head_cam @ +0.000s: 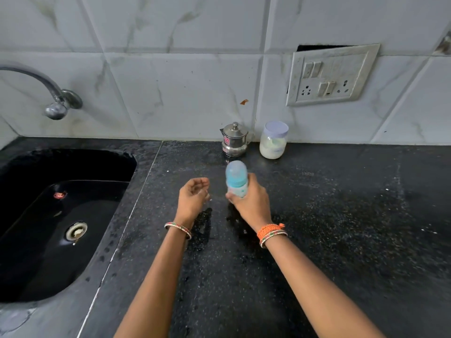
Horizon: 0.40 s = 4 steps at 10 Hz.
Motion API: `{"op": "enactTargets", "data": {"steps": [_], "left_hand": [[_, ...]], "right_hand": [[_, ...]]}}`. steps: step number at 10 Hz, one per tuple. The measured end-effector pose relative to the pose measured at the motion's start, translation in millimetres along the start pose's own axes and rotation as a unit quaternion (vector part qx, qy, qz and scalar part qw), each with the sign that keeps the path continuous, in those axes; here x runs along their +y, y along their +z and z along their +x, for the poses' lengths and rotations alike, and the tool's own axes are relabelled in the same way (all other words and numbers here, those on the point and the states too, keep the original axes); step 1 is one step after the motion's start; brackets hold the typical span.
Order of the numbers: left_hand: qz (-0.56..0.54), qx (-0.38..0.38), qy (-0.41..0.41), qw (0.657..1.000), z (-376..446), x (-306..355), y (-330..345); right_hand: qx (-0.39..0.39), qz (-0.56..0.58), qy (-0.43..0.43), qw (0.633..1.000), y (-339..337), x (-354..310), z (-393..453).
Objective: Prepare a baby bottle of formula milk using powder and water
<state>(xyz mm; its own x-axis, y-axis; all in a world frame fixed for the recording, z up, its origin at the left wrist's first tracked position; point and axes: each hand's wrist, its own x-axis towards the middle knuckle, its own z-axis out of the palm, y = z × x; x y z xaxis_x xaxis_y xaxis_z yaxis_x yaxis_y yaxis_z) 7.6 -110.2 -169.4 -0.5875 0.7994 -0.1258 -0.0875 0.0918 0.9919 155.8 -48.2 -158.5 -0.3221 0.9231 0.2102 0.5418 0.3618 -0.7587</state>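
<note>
My right hand [251,200] grips a baby bottle [236,178] with a blue collar and a clear cap, held upright over the black countertop [317,228]. The bottle looks slightly blurred. My left hand [194,195] hovers just left of it, palm turned up, fingers loosely curled and holding nothing. Behind the bottle, against the wall, stands a small steel pot with a lid [234,140]. To its right is a clear jar of white powder [273,140] with a pale lid on.
A black sink [61,215] with a drain is set into the counter at the left, with a steel tap [56,103] on the wall above it. A switch and socket panel [332,74] sits on the tiled wall at the right.
</note>
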Motion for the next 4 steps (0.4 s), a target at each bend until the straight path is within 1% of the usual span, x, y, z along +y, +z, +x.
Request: {"op": "enactTargets", "data": {"steps": [1, 2, 3, 4], "left_hand": [[0.063, -0.042, 0.036, 0.997, -5, -4, 11], [0.135, -0.076, 0.038, 0.987, -18, -13, 24], [0.2, -0.055, 0.052, 0.977, -30, -19, 34], [0.264, -0.039, 0.106, 0.958, -46, -22, 42]], "right_hand": [[-0.012, -0.04, 0.027, 0.999, -13, 21, -1], [-0.053, -0.055, 0.008, 0.997, -18, 28, -9], [-0.075, -0.027, 0.011, 0.997, -19, 27, -8], [-0.132, 0.036, 0.012, 0.99, -25, 29, -20]]}}
